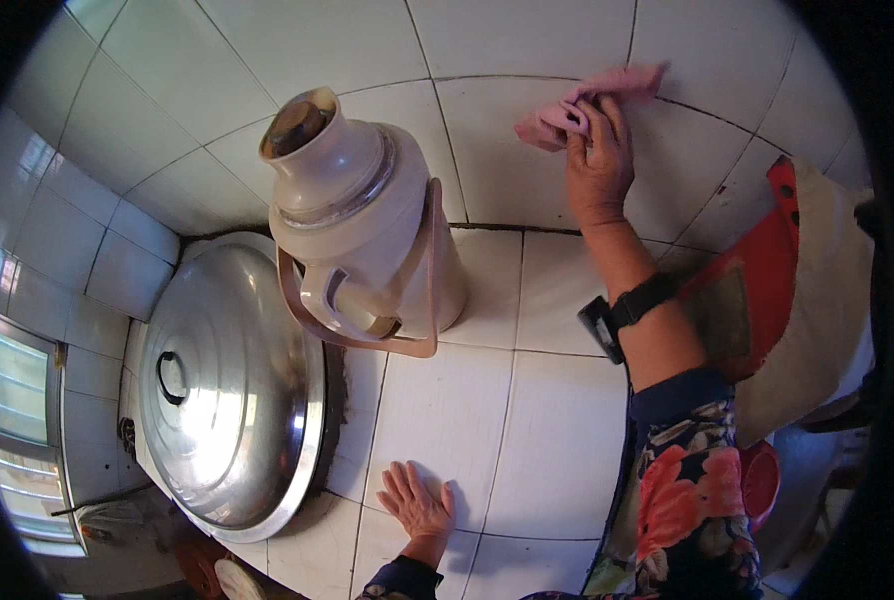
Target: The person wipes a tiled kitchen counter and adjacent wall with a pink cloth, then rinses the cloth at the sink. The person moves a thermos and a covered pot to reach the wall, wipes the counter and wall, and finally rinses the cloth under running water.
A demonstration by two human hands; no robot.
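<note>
My right hand (601,169) grips a folded pink cloth (552,124) and presses it on the white tiled wall (507,120) at the upper right. Part of the cloth looks blurred. Low in the picture, my left hand (417,501) lies flat on the white tiled counter (447,405), fingers spread, holding nothing. Between the hands and farther left stands a pale thermos flask (357,210) with a brown stopper (295,129) in its mouth. Its carrying handle (409,346) hangs down toward me.
A large domed metal lid (226,435) with a black handle (169,377) covers the counter's left part. To the right hang a red and beige cloth item (773,277) and, lower, a red container (760,484). A slatted window (12,382) is at the far left.
</note>
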